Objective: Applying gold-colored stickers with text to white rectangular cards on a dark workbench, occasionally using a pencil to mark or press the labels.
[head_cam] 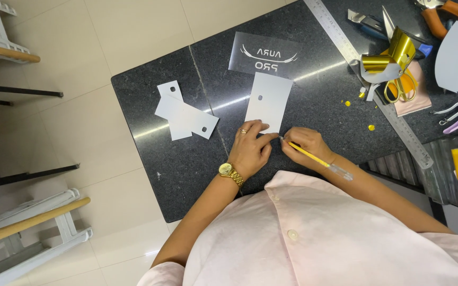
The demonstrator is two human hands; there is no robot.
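Right hand (306, 144) pinched a yellow pen (314, 158), tip pointing up-left at the white rectangular card (269, 100); left hand (250, 148), fingers spread, pressed the card's near edge.

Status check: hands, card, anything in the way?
Left hand pressing card flat. Right hand gripping yellow pen, tip at card's lower edge. Nothing blocking; loose cards lie left.
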